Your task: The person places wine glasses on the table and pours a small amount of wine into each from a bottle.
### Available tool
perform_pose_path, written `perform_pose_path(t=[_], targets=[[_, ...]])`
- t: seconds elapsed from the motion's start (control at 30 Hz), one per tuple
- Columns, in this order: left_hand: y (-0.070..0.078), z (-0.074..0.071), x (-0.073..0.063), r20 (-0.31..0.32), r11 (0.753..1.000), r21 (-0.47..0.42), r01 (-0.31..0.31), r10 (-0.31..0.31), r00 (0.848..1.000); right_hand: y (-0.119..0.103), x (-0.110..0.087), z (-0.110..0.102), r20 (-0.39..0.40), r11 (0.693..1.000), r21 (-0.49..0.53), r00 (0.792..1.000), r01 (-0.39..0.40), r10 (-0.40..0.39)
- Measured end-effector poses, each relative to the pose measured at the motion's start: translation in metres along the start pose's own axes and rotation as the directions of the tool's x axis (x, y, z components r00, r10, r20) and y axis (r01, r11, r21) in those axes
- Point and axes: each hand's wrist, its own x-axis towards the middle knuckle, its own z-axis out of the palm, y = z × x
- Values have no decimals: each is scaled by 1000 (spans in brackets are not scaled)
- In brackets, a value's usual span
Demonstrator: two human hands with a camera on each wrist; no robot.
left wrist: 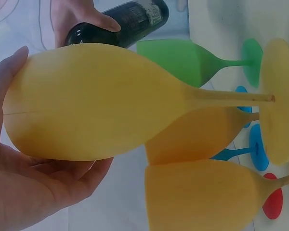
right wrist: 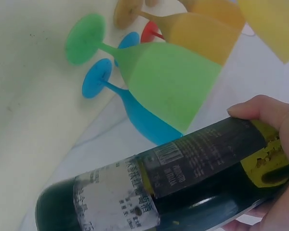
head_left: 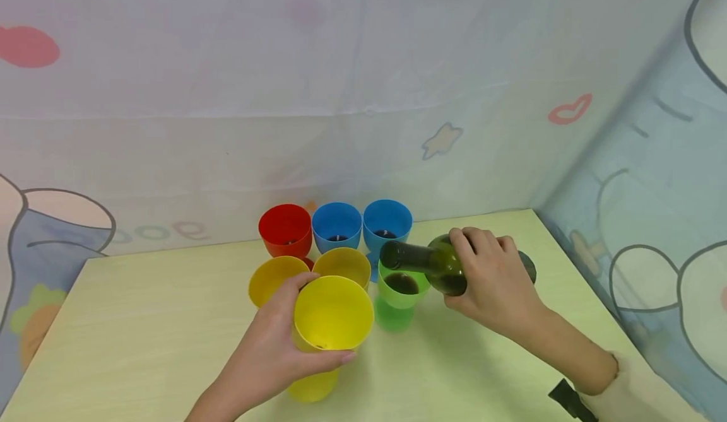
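My left hand [head_left: 269, 352] holds a yellow plastic goblet [head_left: 335, 315] round its bowl, thumb on the near side and fingers on the far side. In the left wrist view this goblet [left wrist: 101, 101] shows a long stem and a wide round foot. With my right hand [head_left: 494, 283] I grip a dark green wine bottle [head_left: 443, 264] round its body. The bottle is tilted nearly level, its neck pointing left above a green goblet [head_left: 394, 311] that contains dark liquid. Labels with printed text show on the bottle [right wrist: 197, 178] in the right wrist view.
Two more yellow goblets [head_left: 275, 277] stand behind the held one. Farther back, a red goblet [head_left: 285, 229] and two blue goblets [head_left: 337, 223] form a row with dark liquid inside. All are on a pale wooden table [head_left: 159, 321], backed by a printed cloth [head_left: 227, 94].
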Motion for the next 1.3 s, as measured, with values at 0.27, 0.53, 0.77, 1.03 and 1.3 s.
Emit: perform_pose_path(t=[0.27, 0.53, 0.77, 1.03, 1.3], targets=[[2, 3, 3, -9, 999, 15, -31, 31, 999, -5, -2, 3, -15, 992, -101, 997, 69, -71], [5, 5, 5, -18, 999, 46, -30, 31, 999, -5, 3, 2, -108, 970, -191, 979, 151, -173], [5, 5, 5, -14, 998, 45, -38, 39, 999, -6, 4, -1, -141, 950, -253, 964, 184, -224], [6, 5, 5, -17, 997, 52, -48, 49, 999, -7, 4, -3, -111, 941, -301, 974, 156, -197], [5, 7, 6, -11, 997, 53, -51, 51, 999, -8, 6, -7, -119, 928, -327, 966, 179, -229]])
